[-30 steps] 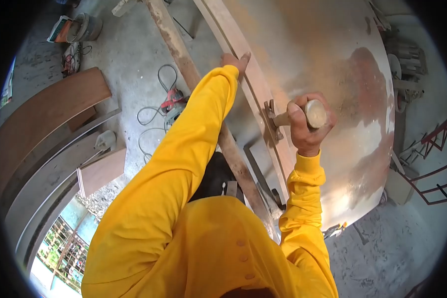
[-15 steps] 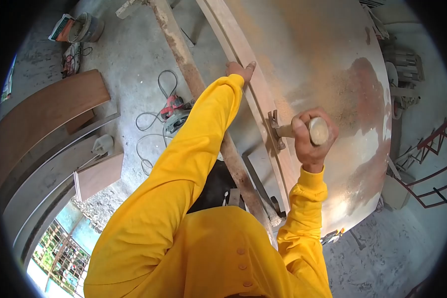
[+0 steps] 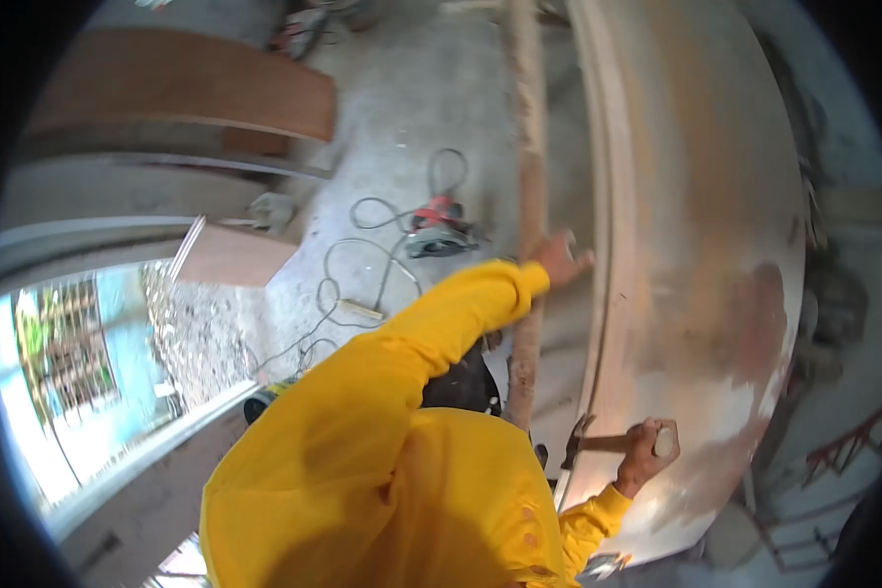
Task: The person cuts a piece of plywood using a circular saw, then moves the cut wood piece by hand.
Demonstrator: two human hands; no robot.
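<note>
My right hand (image 3: 645,453) is wrapped round the handle of a claw hammer (image 3: 603,444). The hammer's head hangs by the near end of a long pale wooden strip (image 3: 612,265). That strip runs along the left edge of a large dusty panel (image 3: 696,225) with a brown stain. My left hand (image 3: 562,260) is just left of the strip, above the gap beside a rough wooden pole (image 3: 527,176). Its thumb and forefinger look apart, and I see nothing held. Motion blurs its outline.
On the floor to the left lies a red and grey circular saw (image 3: 441,227) with a looping cord. Curved brown boards (image 3: 186,83) and a smaller panel (image 3: 233,255) are farther left. Red metal frames (image 3: 853,446) stand at the right.
The view has turned, swinging the panel and strip more upright. My left hand has come off the strip. The hammer has shifted toward the strip's near end, still in my right hand.
</note>
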